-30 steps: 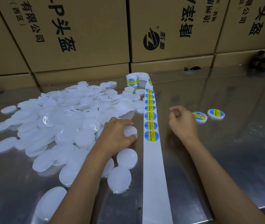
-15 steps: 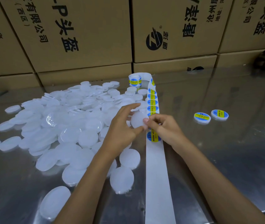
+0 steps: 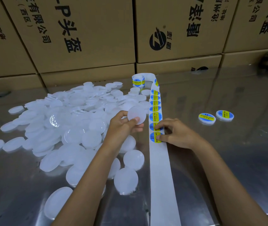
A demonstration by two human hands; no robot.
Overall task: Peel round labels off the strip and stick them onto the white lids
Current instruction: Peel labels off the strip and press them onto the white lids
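The left hand [image 3: 123, 128] is pinching a lid [image 3: 136, 115] up beside the strip [image 3: 160, 160], ready for a label [image 3: 154, 137], while the right hand [image 3: 177, 133] is curling fingertips onto it mid-bench to peel it.

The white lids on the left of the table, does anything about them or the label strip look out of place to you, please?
Nothing looks damaged. The white lids lie in a loose, overlapping heap rather than stacked, some upside down. The label strip lies flat, its near stretch already bare. Two labelled lids sit apart on the right.
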